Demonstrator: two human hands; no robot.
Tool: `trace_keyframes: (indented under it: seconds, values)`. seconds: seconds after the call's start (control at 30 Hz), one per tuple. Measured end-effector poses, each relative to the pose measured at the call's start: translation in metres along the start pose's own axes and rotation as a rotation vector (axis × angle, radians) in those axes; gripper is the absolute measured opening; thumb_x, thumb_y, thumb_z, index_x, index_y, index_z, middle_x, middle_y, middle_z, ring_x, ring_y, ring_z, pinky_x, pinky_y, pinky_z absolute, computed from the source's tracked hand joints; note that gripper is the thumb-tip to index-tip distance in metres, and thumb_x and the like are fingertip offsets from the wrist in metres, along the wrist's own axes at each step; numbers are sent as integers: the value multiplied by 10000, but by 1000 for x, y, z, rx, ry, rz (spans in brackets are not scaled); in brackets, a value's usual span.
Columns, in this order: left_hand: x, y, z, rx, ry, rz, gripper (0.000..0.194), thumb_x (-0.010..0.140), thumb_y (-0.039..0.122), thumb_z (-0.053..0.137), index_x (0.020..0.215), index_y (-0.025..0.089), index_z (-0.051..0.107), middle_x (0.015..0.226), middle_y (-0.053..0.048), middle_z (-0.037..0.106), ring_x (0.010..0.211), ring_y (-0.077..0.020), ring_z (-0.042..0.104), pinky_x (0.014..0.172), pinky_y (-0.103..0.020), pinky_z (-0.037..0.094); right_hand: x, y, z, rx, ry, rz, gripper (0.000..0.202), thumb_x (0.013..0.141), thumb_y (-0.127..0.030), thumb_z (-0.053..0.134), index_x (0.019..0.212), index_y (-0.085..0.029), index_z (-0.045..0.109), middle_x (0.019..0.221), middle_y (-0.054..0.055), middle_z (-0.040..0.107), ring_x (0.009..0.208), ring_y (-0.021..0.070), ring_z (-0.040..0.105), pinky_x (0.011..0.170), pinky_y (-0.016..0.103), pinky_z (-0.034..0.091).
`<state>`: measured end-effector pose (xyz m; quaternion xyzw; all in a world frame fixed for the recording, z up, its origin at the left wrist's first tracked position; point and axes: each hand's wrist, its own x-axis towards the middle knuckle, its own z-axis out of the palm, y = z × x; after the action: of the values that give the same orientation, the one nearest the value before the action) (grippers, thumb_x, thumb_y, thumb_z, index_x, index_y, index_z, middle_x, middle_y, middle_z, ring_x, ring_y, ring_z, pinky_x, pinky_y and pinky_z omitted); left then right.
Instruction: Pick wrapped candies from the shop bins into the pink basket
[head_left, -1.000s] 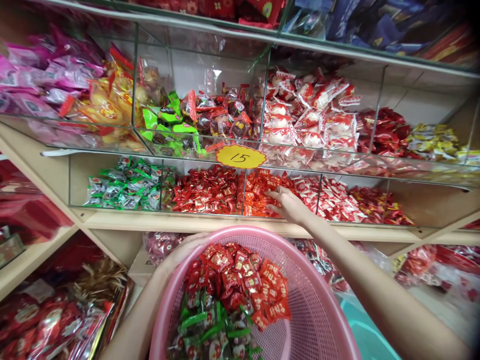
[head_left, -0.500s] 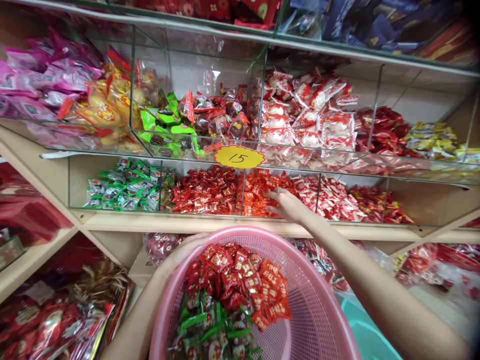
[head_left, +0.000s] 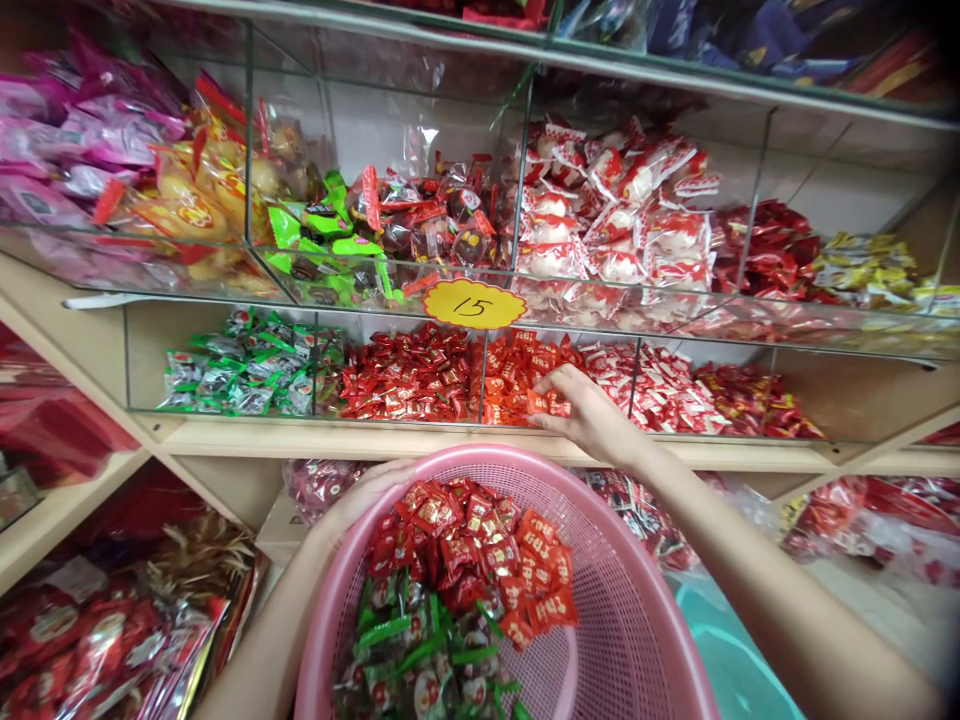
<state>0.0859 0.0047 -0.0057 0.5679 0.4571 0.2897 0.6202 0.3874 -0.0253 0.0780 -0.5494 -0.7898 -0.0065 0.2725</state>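
My left hand [head_left: 367, 497] is wrapped over the left rim of a pink plastic basket [head_left: 660, 560]. Inside the basket lie red-wrapped candies [head_left: 457, 530], orange-red candies [head_left: 544, 570] and green-and-clear wrapped candies [head_left: 427, 660]. My right hand [head_left: 581, 408] is at the front of the lower shelf bin, its fingers closed around orange-red wrapped candies [head_left: 551, 403]. More of the same orange-red candies [head_left: 517, 360] fill the bin just behind it. How many candies my right hand holds cannot be made out.
Glass dividers split the shelves into bins. Green-wrapped candies [head_left: 244, 370] and red-and-white candies [head_left: 671, 390] lie in lower bins. A yellow price tag [head_left: 475, 304] marked 15 hangs on the upper shelf's front. A turquoise basket [head_left: 731, 650] stands at lower right.
My right hand has drawn back from the candy pile toward the bin's front edge, now with orange-red candies in its fingers. My left hand stays on the basket rim.
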Motion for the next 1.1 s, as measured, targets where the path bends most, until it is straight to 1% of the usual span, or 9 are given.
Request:
trace_keyframes:
  seconds: [0.1, 0.2, 0.33, 0.43, 0.6, 0.77, 0.9, 1.03, 1.1]
  values:
    - [2, -2, 0, 0, 13, -2, 399, 595, 434, 651, 925, 216, 707, 1099, -23, 667, 1125, -249, 532, 1001, -288, 356, -21, -25, -6, 85, -61, -23, 155, 820, -294, 526, 924, -180, 511, 904, 57, 555, 842, 175, 522, 740, 294, 412]
    - [4, -6, -1, -7, 10, 3, 403, 600, 424, 654, 938, 207, 698, 1125, -29, 655, 1123, -245, 536, 999, -284, 357, -48, -42, 2, 79, -222, -50, 148, 816, -286, 534, 913, -175, 519, 872, 51, 574, 801, 168, 528, 701, 284, 409]
    - [4, -5, -1, -10, 26, 0, 420, 600, 424, 664, 951, 193, 692, 1148, -41, 643, 1146, -244, 520, 1012, -280, 338, -80, -46, 23, -123, -420, -54, 143, 782, -237, 576, 902, -166, 541, 882, 74, 595, 812, 193, 546, 698, 304, 419]
    - [4, -6, -2, -14, 15, -3, 447, 602, 433, 667, 972, 183, 686, 1165, -49, 633, 1155, -245, 513, 1016, -288, 334, -92, -43, 36, -262, -497, -38, 188, 737, -173, 614, 916, -141, 565, 906, 102, 616, 824, 213, 573, 714, 320, 438]
    - [6, -9, -2, -21, -19, 17, 460, 621, 445, 659, 1001, 187, 676, 1172, -44, 629, 1151, -241, 516, 1010, -291, 346, -97, -37, 52, -376, -439, -68, 319, 740, -174, 624, 1045, -92, 579, 945, 137, 643, 896, 237, 599, 799, 339, 456]
    - [8, -12, -4, -32, -70, 41, 468, 625, 457, 653, 1009, 190, 672, 1163, -39, 635, 1143, -237, 522, 1015, -292, 340, -98, -37, 59, -498, -396, -84, 349, 733, -244, 656, 1050, -106, 608, 908, 130, 659, 897, 250, 610, 803, 338, 470]
    - [10, -13, -5, 0, 5, 9, 490, 597, 460, 673, 994, 173, 675, 1171, -57, 628, 1165, -259, 499, 1041, -322, 302, -93, -42, 54, -447, -340, -77, 320, 759, -291, 638, 1024, -116, 595, 901, 125, 657, 818, 232, 625, 694, 316, 472]
    - [8, -9, -2, -25, -38, 13, 457, 612, 439, 657, 989, 181, 677, 1164, -46, 633, 1148, -249, 515, 1025, -306, 321, -71, -49, 39, -355, -230, 27, 161, 847, -293, 502, 918, -168, 575, 803, 77, 637, 729, 203, 609, 576, 286, 411]
    - [7, -8, -2, -34, -41, 11, 462, 596, 441, 664, 978, 183, 683, 1150, -43, 642, 1140, -247, 522, 1015, -297, 334, -54, -48, 30, -302, -175, 84, 145, 862, -280, 458, 865, -184, 566, 780, 59, 621, 688, 179, 588, 554, 266, 381]
